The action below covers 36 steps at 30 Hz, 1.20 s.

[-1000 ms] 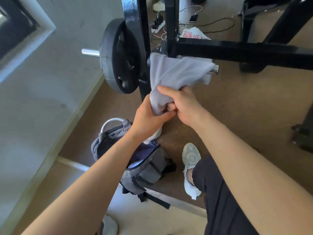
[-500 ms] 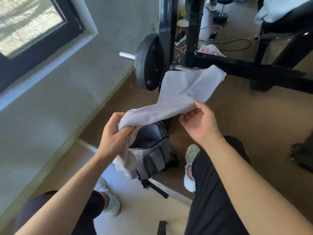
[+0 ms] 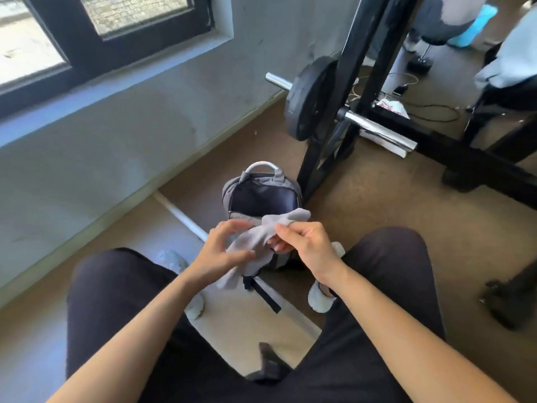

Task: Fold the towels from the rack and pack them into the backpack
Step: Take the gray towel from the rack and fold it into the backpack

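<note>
Grey towel point(image 3: 259, 239), bunched, pinched in my right hand point(image 3: 305, 245) and held under the thumb of my left hand point(image 3: 222, 253), open backpack point(image 3: 263, 196) just beyond the grip: folding stage, I judge; next, find and match corners.

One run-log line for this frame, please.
stage: folding | towel: bunched, held above backpack | backpack: open, on floor | left hand: holds towel | right hand: pinches towel

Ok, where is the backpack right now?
Head view, centre: the backpack stands open on the floor, just left of the base of the black rack upright. Its lower part is hidden behind the grey towel.
</note>
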Motion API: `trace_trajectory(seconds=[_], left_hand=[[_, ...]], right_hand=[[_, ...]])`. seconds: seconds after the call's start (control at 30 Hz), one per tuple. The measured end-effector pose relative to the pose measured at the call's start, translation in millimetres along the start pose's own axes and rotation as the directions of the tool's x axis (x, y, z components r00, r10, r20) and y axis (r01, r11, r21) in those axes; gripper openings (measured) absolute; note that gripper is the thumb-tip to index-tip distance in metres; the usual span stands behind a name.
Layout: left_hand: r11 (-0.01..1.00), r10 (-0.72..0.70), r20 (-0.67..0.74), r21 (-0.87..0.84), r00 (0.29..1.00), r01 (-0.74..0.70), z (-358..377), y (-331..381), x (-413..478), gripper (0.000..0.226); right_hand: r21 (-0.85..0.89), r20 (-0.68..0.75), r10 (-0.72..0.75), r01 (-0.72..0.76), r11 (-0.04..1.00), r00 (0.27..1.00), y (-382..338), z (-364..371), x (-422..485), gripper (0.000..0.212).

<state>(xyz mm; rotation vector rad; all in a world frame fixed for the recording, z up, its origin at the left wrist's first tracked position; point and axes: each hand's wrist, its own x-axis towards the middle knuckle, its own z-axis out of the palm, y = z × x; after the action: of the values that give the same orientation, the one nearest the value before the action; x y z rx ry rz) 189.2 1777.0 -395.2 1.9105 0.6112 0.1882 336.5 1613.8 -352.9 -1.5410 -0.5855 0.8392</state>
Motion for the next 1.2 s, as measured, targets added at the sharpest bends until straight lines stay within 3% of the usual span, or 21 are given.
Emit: trace_trajectory(seconds=[0.2, 0.33, 0.43, 0.53, 0.6, 0.67, 0.77, 0.87, 0.97, 1.07, 1.2], left_hand=[[0.972, 0.198, 0.061, -0.139, 0.978, -0.189, 20, 13, -12, 0.025], [0.97, 0.154, 0.036, -0.195, 0.987, -0.144, 12, 11, -12, 0.02], [0.962, 0.092, 0.02, -0.259, 0.996, -0.084, 9, 11, -13, 0.032], [0.955, 0.081, -0.008, -0.285, 0.997, -0.08, 7, 8, -12, 0.023], [0.966, 0.099, -0.015, -0.24, 0.995, -0.1, 6, 3, -11, 0.023], [0.969, 0.126, 0.004, -0.213, 0.992, -0.122, 4, 0, -11, 0.017], [0.989, 0.108, -0.049, -0.098, 0.993, -0.113, 0, -5, -10, 0.016], [0.965, 0.061, -0.221, 0.264, 0.973, -0.001, -10, -13, -8, 0.029], [0.844, 0.024, -0.311, 0.516, 0.95, 0.148, -18, -25, -2, 0.028], [0.796, -0.071, -0.366, 0.54, 0.928, 0.274, -23, -39, 5, 0.021], [0.82, -0.229, -0.392, 0.416, 0.891, 0.394, -28, -51, 9, 0.028]], right_hand=[[-0.236, 0.172, -0.038, 0.079, 0.969, 0.984, 1, 19, -10, 0.029], [-0.309, 0.199, -0.103, 0.162, 0.937, 0.974, 5, 22, -6, 0.02], [-0.448, 0.068, -0.245, 0.249, 0.859, 0.967, 19, 24, -1, 0.031], [-0.528, -0.015, -0.319, 0.263, 0.808, 0.948, 36, 21, 9, 0.052], [-0.457, 0.031, -0.223, 0.212, 0.864, 0.974, 41, 20, 13, 0.063], [-0.431, 0.105, -0.155, 0.185, 0.883, 0.982, 46, 21, 13, 0.048], [-0.453, 0.091, -0.066, 0.101, 0.886, 0.994, 51, 25, 15, 0.024], [-0.423, 0.072, -0.07, 0.094, 0.901, 0.995, 49, 22, 20, 0.012], [-0.372, 0.042, -0.185, 0.187, 0.909, 0.982, 37, 18, 19, 0.028], [-0.268, -0.061, -0.229, 0.205, 0.941, 0.971, 26, 9, 18, 0.041], [-0.16, -0.288, -0.168, 0.125, 0.979, 0.943, 17, -17, 23, 0.036]])
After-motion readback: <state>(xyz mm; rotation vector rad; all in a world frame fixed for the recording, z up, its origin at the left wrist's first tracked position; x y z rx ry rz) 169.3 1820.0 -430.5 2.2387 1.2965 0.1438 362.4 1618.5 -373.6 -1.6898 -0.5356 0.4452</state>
